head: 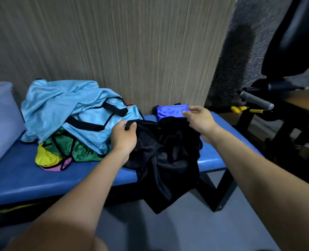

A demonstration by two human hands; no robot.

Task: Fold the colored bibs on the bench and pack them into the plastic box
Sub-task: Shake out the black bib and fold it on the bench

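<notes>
On the long blue padded bench, a crumpled black mesh bib spills over the front edge near the right end, its trim pinched by the left hand, while the right hand hovers loosely open above it

The left hand pinches the trim of a black bib that spills over the blue counter's front edge. The right hand hovers above it, fingers relaxed. Light-blue bibs heap over green, yellow and pink ones towards the left end; a folded blue bib lies at the back edge.
</notes>
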